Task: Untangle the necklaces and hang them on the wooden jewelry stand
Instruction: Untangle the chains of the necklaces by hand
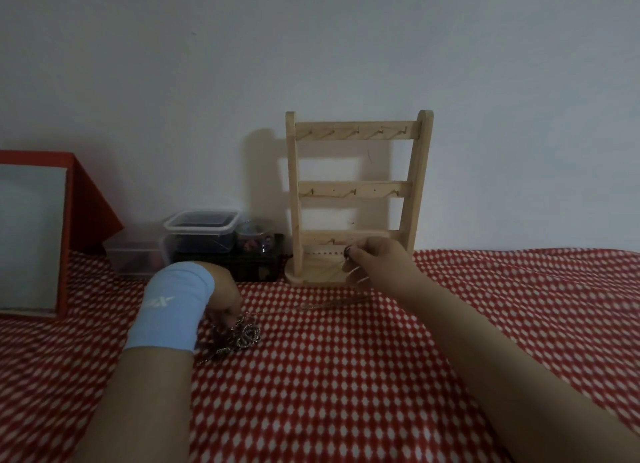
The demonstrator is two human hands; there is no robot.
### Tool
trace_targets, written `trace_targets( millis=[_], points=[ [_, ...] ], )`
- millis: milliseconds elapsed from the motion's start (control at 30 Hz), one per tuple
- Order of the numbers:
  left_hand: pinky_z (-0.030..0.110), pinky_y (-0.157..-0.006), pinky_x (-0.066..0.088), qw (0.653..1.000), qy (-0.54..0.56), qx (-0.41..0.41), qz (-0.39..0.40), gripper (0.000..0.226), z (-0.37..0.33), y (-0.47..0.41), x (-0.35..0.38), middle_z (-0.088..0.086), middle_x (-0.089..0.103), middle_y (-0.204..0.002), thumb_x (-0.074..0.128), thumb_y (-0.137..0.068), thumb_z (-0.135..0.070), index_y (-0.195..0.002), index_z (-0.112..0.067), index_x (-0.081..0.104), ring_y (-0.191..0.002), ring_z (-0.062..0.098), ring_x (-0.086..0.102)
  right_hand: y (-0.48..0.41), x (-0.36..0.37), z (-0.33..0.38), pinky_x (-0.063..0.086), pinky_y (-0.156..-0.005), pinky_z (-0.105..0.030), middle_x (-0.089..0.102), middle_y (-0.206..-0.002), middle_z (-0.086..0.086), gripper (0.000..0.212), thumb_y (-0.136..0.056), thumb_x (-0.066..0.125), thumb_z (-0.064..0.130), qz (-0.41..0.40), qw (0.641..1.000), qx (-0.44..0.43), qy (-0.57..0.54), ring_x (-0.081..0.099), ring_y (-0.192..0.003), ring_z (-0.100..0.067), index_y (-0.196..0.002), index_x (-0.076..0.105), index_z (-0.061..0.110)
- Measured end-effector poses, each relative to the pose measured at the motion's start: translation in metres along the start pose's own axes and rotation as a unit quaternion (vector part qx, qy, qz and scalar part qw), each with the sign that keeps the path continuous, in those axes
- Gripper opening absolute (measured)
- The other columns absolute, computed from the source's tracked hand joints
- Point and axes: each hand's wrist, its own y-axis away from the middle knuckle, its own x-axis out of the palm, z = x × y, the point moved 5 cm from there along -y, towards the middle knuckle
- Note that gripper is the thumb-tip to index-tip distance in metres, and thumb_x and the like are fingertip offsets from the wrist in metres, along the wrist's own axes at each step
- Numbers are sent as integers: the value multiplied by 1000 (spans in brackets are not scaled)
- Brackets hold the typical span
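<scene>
A wooden jewelry stand (356, 185) with three hook rails stands upright against the wall; its hooks carry nothing that I can see. A tangled heap of necklaces (242, 336) lies on the red-and-white cloth at the left. My left hand (225, 298), with a light-blue wristband, reaches down with curled fingers onto the heap's upper edge. My right hand (377, 263) is raised at the stand's base, pinching a small dark pendant, and a thin chain (322, 305) runs from it back toward the heap.
A clear plastic box with a white lid (202, 235), a small jar (254, 237) and a dark box (256, 267) sit left of the stand. A red box with a white panel (38, 234) stands at the far left. The patterned cloth (346, 376) covers the surface.
</scene>
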Motion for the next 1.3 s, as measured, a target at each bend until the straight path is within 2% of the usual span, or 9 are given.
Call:
trace_targets(
  millis=[233,300,367,433,533,967,1033,1167,1300],
  points=[
    [29,-102,46,998,14,12,-52,62,1,-6,-3,4,56,-137,69,-84,-44,-136,-12,54,-118,18,57,-6,10,-19,57,-56,-19,76,-95,0,32,-98,66,14,11,996,1,87,72,-66,-7,-130,65,11],
    [27,-101,45,984,85,113,-109,32,-18,-4,-10,-5,64,-122,71,-85,-30,-115,-20,68,-109,13,59,-4,9,-14,59,-73,-19,72,-108,7,36,-95,69,15,-7,982,-51,181,70,-84,-6,-131,65,19],
    [24,-96,46,957,158,203,-131,11,-38,1,-12,-15,68,-99,74,-83,-21,-92,-26,74,-93,3,61,2,14,-3,56,-87,-23,67,-109,15,23,-91,74,24,-8,953,-121,277,63,-96,-4,-113,71,30],
    [23,-93,47,950,170,235,-116,12,-54,2,-5,-18,67,-91,76,-80,-20,-90,-26,77,-89,0,60,9,27,2,52,-82,-21,64,-103,19,10,-90,74,36,52,918,-163,358,59,-92,0,-100,74,35],
    [20,-85,45,957,137,225,-120,15,-65,-9,10,-20,60,-84,79,-78,-21,-93,-23,76,-81,0,55,10,39,-2,43,-76,-21,66,-109,16,20,-94,67,44,97,860,-202,459,55,-92,-3,-110,75,37],
    [25,-95,47,952,172,219,-124,12,-57,-25,16,-8,69,-104,73,-85,-25,-95,-20,76,-98,8,61,9,36,-3,52,-84,-30,68,-115,8,27,-104,52,40,90,787,-253,555,62,-101,-14,-121,71,32],
    [26,-89,48,947,197,217,-131,10,-56,-23,15,-6,69,-99,65,-90,-26,-90,-19,73,-93,10,61,6,33,-7,53,-85,-30,71,-113,7,30,-105,48,40,64,811,-231,534,63,-98,-12,-118,72,27],
    [28,-66,52,883,397,225,-108,16,-53,-17,7,3,69,-79,50,-98,-15,-90,-10,63,-68,16,64,0,10,-9,55,-83,-27,72,-99,6,22,-105,52,27,-9,946,-142,291,65,-88,-7,-101,73,19],
    [22,-40,31,832,510,207,-67,17,-48,-15,4,0,49,-59,42,-101,-16,-92,-12,55,-42,11,39,-3,-3,-7,60,-76,-25,73,-88,1,29,-108,46,26,-39,996,-56,55,71,-80,-13,-96,68,11]
  ],
)
